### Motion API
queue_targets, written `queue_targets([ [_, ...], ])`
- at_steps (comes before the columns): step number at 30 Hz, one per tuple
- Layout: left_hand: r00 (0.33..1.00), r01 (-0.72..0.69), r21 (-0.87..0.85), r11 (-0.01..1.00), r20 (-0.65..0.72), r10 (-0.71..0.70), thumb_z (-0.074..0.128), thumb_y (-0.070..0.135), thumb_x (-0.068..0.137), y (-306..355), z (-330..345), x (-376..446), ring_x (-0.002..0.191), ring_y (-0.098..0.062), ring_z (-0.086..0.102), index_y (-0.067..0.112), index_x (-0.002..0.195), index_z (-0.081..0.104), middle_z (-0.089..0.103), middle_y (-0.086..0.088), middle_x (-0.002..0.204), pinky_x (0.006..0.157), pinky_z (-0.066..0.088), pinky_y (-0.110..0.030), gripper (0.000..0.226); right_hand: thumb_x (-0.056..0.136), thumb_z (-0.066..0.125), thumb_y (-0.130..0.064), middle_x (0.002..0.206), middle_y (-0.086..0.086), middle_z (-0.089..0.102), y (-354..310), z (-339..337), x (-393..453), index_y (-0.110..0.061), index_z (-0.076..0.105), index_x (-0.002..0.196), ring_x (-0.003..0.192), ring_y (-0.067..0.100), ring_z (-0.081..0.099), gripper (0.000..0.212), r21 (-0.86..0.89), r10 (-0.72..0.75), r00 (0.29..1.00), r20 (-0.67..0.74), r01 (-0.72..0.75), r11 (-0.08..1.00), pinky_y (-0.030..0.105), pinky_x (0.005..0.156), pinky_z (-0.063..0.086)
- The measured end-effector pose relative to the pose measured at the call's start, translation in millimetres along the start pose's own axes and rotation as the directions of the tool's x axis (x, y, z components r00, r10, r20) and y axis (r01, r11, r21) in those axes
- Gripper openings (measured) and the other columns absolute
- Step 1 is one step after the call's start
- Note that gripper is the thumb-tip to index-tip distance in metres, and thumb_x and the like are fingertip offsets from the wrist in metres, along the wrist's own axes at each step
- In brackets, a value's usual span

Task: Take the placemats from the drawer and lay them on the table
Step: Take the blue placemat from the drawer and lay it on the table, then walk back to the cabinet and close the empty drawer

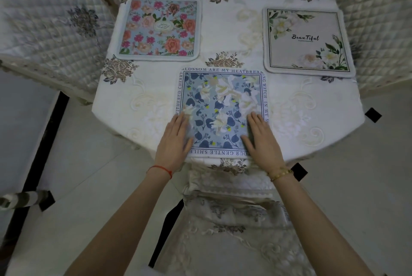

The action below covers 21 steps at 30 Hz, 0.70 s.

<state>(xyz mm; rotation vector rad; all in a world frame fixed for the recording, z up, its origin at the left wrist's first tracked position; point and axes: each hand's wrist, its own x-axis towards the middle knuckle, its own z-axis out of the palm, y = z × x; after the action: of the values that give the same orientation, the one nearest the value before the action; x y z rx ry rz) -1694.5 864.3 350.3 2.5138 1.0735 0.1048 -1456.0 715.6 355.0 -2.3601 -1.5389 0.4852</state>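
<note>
Three square placemats lie flat on the table [223, 37], which wears a cream embroidered cloth. A blue one with white flowers and a lettered border [220, 106] sits at the near edge. My left hand [175, 139] rests palm down on its near left corner. My right hand [262, 139] presses flat on its near right corner. Both hands have fingers extended and hold nothing. A pink-flowered placemat [159, 28] lies at the far left. A beige placemat reading "Beautiful" [306, 41] lies at the far right. No drawer is in view.
Quilted cream chair covers stand on the left [49, 25] and on the right [379, 23] of the table. A covered chair [234, 220] is tucked under the near edge between my arms. Pale floor tiles [89, 175] surround it.
</note>
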Motion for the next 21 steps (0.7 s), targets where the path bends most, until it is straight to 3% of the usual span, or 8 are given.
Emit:
queue_targets([
  [4, 0.999, 0.030, -0.038, 0.999, 0.017, -0.029, 0.039, 0.035, 0.098, -1.4, -9.9, -35.0, 0.146, -0.027, 0.020, 0.010, 0.150, 0.026, 0.025, -0.011, 0.157, 0.120, 0.018, -0.041, 0.059, 0.099, 0.042, -0.039, 0.160, 0.002, 0.014, 14.4, -9.3, -38.3, -0.012, 0.018, 0.151, 0.148, 0.016, 0.005, 0.063, 0.006, 0.083, 0.996, 0.010, -0.083, 0.997, 0.035, 0.121, 0.007],
  [10, 0.990, -0.038, -0.108, 0.993, -0.137, 0.023, 0.058, 0.016, 0.093, 17.0, -45.8, -79.9, 0.123, -0.026, 0.048, 0.005, 0.136, 0.049, 0.054, -0.013, 0.132, 0.107, 0.040, -0.039, 0.045, 0.097, 0.053, -0.024, 0.149, 0.013, 0.039, -4.8, -38.8, -96.4, -0.008, 0.039, 0.143, 0.138, 0.029, 0.035, 0.051, 0.092, 0.134, 0.982, -0.134, -0.122, 0.988, 0.042, 0.115, 0.029],
  [17, 0.970, -0.141, -0.050, 0.989, -0.207, 0.128, 0.061, 0.017, 0.089, 29.2, -72.6, -130.6, 0.105, -0.028, 0.061, 0.009, 0.121, 0.062, 0.066, -0.010, 0.115, 0.091, 0.050, -0.039, 0.032, 0.094, 0.055, -0.020, 0.120, 0.014, 0.061, -39.1, -53.8, -175.1, -0.006, 0.056, 0.126, 0.115, 0.031, 0.052, 0.035, 0.055, 0.174, 0.965, -0.198, -0.166, 0.985, 0.039, 0.098, 0.041],
  [21, 0.960, -0.193, -0.056, 0.980, -0.219, 0.177, 0.064, 0.015, 0.087, 34.1, -82.8, -170.0, 0.088, -0.029, 0.066, 0.009, 0.111, 0.066, 0.069, -0.010, 0.102, 0.078, 0.053, -0.037, 0.025, 0.093, 0.057, -0.019, 0.106, 0.011, 0.065, -59.3, -49.2, -229.7, -0.007, 0.062, 0.111, 0.104, 0.029, 0.056, 0.022, 0.071, 0.182, 0.949, -0.256, -0.170, 0.983, 0.038, 0.089, 0.045],
])
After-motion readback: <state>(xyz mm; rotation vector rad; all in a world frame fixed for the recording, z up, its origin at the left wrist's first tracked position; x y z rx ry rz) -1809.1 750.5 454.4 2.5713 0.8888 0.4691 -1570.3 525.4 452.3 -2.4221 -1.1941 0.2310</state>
